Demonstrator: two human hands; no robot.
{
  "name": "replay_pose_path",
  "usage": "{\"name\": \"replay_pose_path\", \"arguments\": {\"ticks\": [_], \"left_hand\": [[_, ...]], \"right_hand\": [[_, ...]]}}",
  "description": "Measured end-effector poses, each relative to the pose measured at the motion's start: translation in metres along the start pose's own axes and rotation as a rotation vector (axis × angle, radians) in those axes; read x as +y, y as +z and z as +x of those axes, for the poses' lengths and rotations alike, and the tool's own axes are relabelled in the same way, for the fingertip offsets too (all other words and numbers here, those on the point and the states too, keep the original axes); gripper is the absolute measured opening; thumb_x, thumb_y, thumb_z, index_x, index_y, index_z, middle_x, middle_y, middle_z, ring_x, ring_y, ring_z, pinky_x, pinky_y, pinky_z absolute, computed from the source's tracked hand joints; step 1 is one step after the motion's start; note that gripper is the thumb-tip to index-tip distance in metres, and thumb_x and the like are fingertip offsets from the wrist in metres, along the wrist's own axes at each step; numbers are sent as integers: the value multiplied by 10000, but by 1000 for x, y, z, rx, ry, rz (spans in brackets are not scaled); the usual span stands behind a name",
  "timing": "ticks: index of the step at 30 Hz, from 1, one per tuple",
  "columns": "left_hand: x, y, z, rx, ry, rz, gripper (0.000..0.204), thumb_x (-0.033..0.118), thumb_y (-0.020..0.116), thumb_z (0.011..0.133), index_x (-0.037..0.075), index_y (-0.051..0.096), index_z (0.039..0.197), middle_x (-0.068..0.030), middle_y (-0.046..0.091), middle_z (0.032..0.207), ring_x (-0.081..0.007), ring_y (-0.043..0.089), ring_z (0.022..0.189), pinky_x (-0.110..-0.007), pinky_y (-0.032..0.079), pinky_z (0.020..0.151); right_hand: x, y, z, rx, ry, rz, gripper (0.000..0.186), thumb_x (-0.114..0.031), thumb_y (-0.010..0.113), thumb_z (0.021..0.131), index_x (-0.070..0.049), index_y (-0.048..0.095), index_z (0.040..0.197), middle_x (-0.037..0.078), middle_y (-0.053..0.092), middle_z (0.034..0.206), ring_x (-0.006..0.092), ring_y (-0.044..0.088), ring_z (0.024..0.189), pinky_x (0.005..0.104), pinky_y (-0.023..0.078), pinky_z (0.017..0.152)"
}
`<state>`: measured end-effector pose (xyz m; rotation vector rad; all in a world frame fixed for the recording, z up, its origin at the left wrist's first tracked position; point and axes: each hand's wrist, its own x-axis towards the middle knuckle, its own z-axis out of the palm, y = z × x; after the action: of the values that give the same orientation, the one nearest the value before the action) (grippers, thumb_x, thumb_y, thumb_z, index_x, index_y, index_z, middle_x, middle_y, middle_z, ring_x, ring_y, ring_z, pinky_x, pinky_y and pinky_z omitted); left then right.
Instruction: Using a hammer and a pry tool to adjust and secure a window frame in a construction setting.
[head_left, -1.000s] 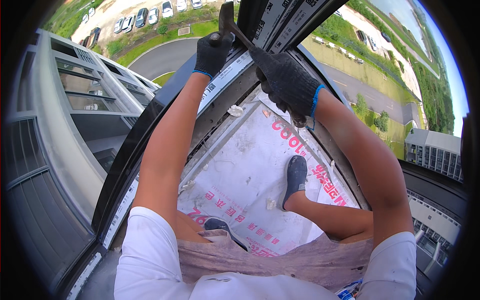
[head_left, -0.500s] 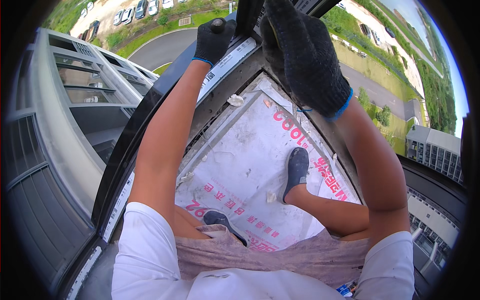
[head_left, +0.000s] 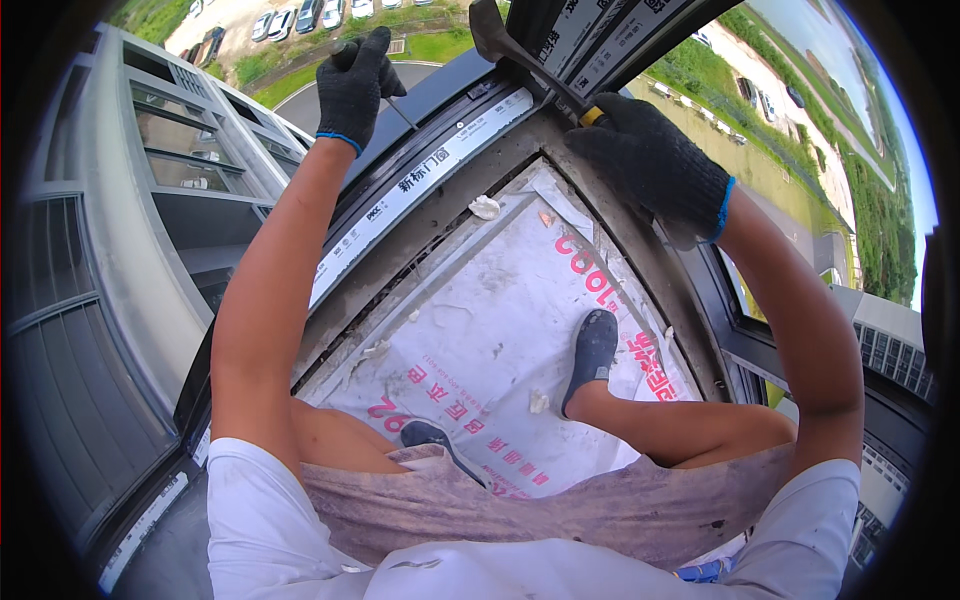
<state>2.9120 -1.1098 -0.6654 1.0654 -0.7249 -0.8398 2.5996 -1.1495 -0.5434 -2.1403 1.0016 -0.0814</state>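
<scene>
The left hand (head_left: 355,88), grip closed, holds a thin tool (head_left: 404,114) over the frame (head_left: 470,138); the right hand (head_left: 655,160) clasps a hammer (head_left: 545,78) near the frame's corner. The frame stands in place; what remains is unclear.

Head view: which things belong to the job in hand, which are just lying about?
In use, seemingly:
hammer in right hand
thin-shafted tool in left hand
dark window frame

Likely just lying about:
white lump near the frame
white piece by the right shoe

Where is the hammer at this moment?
In the head view, the hammer is at upper centre, in the gloved right hand, beside the dark window frame.
</scene>
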Motion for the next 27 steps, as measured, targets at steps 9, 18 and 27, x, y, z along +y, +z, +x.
{"name": "replay_pose_path", "arguments": {"ticks": [9,18,27], "left_hand": [[103,-188,-124,402,-73,209,449,233,581,1023,129,399,627,-2,301,565,-148,308,516,-348,363,556],[54,-90,-163,330,-23,13,384,257,540,1042,109,428,706,-12,335,599,-159,326,553,-364,374,595],[-32,25,-67,400,98,-166,392,250,597,1002,115,412,684,-11,336,619,-172,338,591,-362,378,621]], "right_hand": [[2,24,36,-305,-65,11,335,-307,640,975,-2,632,1114,125,628,823,205,613,776,386,499,744],[91,69,96,-304,-85,-112,406,-357,598,996,41,668,966,196,643,745,269,623,675,426,498,667],[193,136,-7,-324,172,170,347,-342,659,948,3,639,983,168,652,737,257,625,670,415,497,664]]}}
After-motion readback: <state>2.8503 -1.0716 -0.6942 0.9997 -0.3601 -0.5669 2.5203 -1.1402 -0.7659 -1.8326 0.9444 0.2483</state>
